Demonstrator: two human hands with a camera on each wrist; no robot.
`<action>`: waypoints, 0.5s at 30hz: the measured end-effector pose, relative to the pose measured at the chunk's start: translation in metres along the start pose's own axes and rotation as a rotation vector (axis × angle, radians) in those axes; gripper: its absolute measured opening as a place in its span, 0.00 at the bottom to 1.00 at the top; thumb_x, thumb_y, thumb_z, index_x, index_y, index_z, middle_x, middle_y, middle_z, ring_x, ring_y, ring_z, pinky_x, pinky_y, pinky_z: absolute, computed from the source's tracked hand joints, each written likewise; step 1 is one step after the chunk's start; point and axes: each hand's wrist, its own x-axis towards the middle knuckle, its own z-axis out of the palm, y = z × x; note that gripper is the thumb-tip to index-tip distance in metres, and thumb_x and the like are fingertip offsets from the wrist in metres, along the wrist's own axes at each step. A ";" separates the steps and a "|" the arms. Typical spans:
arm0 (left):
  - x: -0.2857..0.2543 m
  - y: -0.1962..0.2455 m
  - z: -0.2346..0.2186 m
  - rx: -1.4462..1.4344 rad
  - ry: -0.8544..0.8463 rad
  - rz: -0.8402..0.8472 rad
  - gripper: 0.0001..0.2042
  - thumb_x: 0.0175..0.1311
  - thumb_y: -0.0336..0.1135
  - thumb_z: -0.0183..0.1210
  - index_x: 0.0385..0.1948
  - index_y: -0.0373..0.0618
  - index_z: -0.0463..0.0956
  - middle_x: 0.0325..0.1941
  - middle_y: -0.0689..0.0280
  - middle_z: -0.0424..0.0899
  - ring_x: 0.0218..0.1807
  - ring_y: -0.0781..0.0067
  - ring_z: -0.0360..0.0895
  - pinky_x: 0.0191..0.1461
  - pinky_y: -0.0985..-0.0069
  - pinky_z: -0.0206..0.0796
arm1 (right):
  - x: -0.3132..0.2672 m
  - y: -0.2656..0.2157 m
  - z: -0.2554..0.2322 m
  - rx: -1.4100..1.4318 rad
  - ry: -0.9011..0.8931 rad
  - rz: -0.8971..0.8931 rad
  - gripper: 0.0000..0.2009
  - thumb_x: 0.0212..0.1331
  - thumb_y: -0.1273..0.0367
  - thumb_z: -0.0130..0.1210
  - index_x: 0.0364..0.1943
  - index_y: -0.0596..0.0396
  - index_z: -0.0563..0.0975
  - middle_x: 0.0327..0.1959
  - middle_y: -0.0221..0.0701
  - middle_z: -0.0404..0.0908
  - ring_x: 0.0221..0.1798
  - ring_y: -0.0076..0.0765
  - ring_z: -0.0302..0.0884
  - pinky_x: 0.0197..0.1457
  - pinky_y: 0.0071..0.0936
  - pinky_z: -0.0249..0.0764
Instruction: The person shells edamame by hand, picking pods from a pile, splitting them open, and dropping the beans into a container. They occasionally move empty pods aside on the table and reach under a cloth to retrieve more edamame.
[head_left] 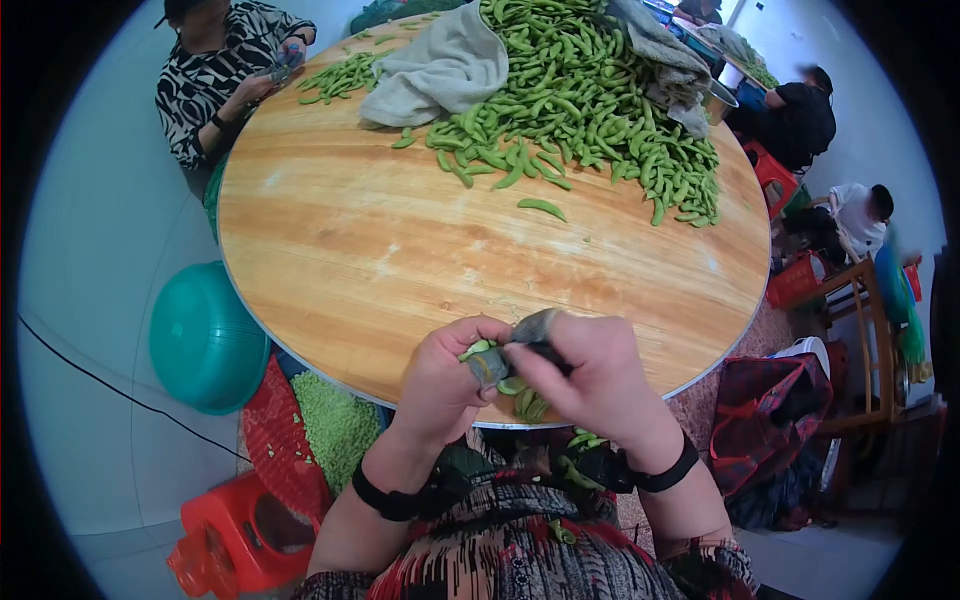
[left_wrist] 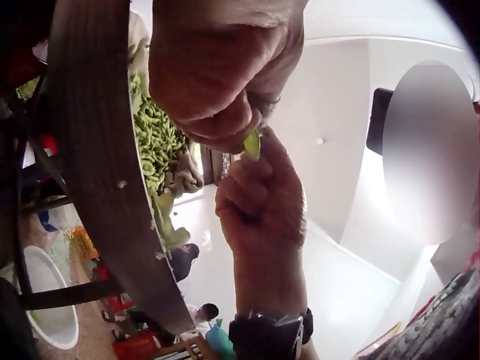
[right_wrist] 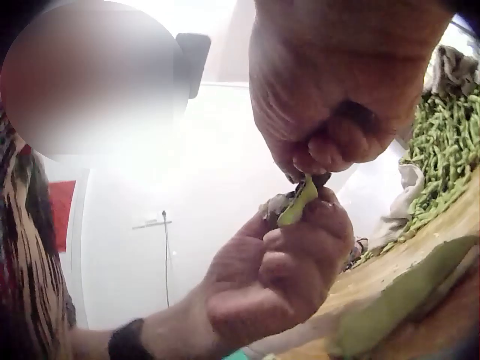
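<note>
Over the near edge of the round wooden table, my left hand holds a green soybean pod with curled fingers. My right hand meets it from the other side, its fingertips pinching the pod's upper end in the right wrist view. Grey coverings wrap the left thumb and a right-hand finger. Several loose pods lie just below the hands at the table's rim. Across the far side spreads a big heap of pods, and a single pod lies in front of it.
Left of my lap, a red basket contains shelled beans. A teal basin and a red stool stand on the left. A grey cloth partly covers the heap. Another person sits at the far left; others sit at the right.
</note>
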 end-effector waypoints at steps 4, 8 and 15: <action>-0.015 0.007 -0.013 0.098 0.049 0.042 0.10 0.53 0.20 0.52 0.38 0.37 0.74 0.27 0.68 0.77 0.22 0.87 0.67 0.23 0.92 0.56 | 0.005 -0.012 0.016 -0.114 -0.035 -0.118 0.05 0.50 0.71 0.56 0.24 0.57 0.74 0.18 0.37 0.74 0.18 0.43 0.72 0.20 0.29 0.67; -0.054 0.042 -0.033 0.444 0.324 0.190 0.10 0.57 0.25 0.50 0.39 0.37 0.75 0.28 0.67 0.79 0.19 0.88 0.64 0.18 0.91 0.50 | 0.019 -0.008 -0.001 0.446 -0.049 0.375 0.06 0.51 0.70 0.55 0.27 0.59 0.75 0.21 0.42 0.75 0.22 0.40 0.74 0.25 0.25 0.69; -0.141 0.052 -0.184 0.607 0.678 0.376 0.15 0.60 0.32 0.51 0.48 0.38 0.71 0.41 0.56 0.78 0.28 0.78 0.73 0.28 0.87 0.63 | 0.025 0.036 -0.038 -0.058 -0.562 0.264 0.11 0.50 0.66 0.56 0.36 0.57 0.76 0.25 0.40 0.78 0.28 0.41 0.77 0.34 0.33 0.71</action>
